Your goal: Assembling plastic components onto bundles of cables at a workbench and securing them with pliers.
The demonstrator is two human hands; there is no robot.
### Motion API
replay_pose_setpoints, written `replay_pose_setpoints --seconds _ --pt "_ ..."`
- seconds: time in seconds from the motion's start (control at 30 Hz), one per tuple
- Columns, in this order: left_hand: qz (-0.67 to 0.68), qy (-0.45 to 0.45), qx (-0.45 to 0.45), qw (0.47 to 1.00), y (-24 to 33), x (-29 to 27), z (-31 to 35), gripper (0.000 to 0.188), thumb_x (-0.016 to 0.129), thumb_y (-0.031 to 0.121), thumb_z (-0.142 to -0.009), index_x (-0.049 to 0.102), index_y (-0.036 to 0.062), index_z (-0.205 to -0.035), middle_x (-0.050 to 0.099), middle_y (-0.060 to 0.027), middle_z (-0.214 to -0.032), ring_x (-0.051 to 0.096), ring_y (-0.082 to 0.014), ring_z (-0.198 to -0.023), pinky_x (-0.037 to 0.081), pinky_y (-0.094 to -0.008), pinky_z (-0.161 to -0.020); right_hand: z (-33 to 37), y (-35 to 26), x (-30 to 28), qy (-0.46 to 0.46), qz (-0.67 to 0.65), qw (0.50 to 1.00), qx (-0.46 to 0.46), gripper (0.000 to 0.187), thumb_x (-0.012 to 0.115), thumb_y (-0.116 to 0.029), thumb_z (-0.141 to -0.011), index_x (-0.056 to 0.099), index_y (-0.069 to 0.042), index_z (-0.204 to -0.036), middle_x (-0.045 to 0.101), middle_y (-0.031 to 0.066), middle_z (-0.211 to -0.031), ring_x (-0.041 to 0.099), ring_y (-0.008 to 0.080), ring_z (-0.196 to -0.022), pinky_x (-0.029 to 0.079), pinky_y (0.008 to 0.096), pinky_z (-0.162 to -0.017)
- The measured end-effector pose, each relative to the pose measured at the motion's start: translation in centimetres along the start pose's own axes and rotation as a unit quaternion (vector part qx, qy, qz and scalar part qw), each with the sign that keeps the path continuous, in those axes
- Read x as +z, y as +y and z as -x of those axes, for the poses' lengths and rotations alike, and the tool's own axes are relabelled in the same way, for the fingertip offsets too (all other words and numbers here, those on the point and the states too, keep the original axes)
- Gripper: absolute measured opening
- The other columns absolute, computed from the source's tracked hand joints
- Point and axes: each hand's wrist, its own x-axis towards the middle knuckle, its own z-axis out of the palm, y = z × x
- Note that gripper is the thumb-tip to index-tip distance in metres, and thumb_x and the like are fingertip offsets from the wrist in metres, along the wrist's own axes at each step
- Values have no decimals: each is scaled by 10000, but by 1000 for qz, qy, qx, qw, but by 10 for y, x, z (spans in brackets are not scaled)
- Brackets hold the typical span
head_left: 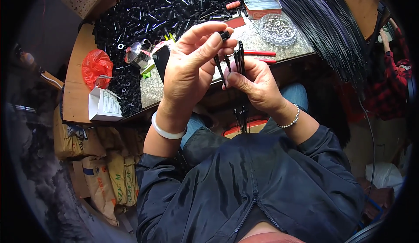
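Observation:
My left hand (pixel 185 70) is raised over the table's front edge, a white bangle round its wrist. Its thumb and fingertips pinch a small black plastic part (pixel 224 35). Just to the right, my right hand (pixel 259 83), with a beaded bracelet, is closed round a bundle of thin black cables (pixel 240 57). Their dark ends stand up above the fingers. One or two strands lean apart from the bundle toward my left hand; whether they join the small part I cannot tell. Below, more black cable ends (pixel 241 111) show above my lap.
A large heap of black plastic parts (pixel 148 14) covers the back left. Long black cables (pixel 323 20) lie at the right. Nearby are a clear dish of small metal pieces (pixel 277 30), a tin (pixel 262 2), red-handled tools (pixel 259 53), a red bag (pixel 95 66) and a white box (pixel 104 105).

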Motion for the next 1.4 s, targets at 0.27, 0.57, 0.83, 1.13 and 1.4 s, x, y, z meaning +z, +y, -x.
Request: replay_pose_setpoints --seconds 0.27,0.57,0.83,1.13,1.4 --pt "11 1 -9 1000 1 -3 -2 287 485 67 -912 493 -57 -1170 534 -242 -1166 613 -218 -966 502 -299 -844 -1 1 0 6 -2 1000 3 125 624 -144 -865 575 -30 -885 574 -19 -750 516 29 -688 427 182 -623" --pt "12 -19 4 1000 -7 -9 5 307 585 74 -852 532 -44 -1130 558 -191 -1129 599 -193 -951 491 -282 -843 -1 3 -6 -3 -20 1000 17 125 624 -128 -857 583 -27 -919 577 6 -845 569 80 -750 516 261 -727" --pt "-125 -21 57 990 -5 -6 7 286 634 -56 -769 581 -49 -1049 586 -123 -1021 587 -166 -921 490 -282 -821 -1 3 -5 -2 -26 999 19 134 625 -138 -857 586 -30 -927 579 -7 -843 563 65 -750 519 257 -726" --pt "-179 -38 72 980 1 -6 9 238 608 -30 -780 604 -59 -1016 590 -145 -984 580 -174 -875 486 -279 -794 -2 -5 -5 8 -68 998 -2 145 612 -163 -868 579 -33 -921 588 6 -847 571 85 -763 475 222 -748" --pt "-154 -33 35 987 4 -5 9 263 648 -26 -752 610 -49 -1012 606 -149 -981 576 -188 -932 458 -296 -851 -5 -5 -6 -7 -31 999 -21 161 614 -178 -875 586 -38 -949 578 -36 -775 506 17 -692 427 173 -627"
